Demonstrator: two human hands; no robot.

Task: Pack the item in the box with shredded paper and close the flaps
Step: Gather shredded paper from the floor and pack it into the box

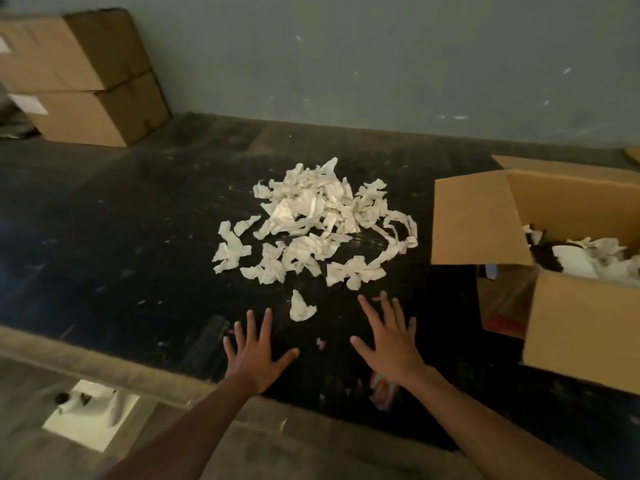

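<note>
At the middle of the dark, scuffed table (104, 209) lies a loose heap of crumpled, torn shredded paper (311, 223). Near the front edge, just short of it, left hand (254, 355) and right hand (389, 344) spread flat, fingers splayed, holding nothing. By the right edge stands the open corrugated cardboard box (568, 317), paper inside; two stacked cartons (79, 77) fill the far left corner.

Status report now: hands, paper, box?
Left hand and right hand open, empty. Shredded paper piled ahead on mat. Box right, flaps open, partly filled. Nothing blocking.

Off-white shredded paper (311, 223) on a black table (121, 237), tan box (571, 327), seemingly grey-green wall (346, 64).
</note>
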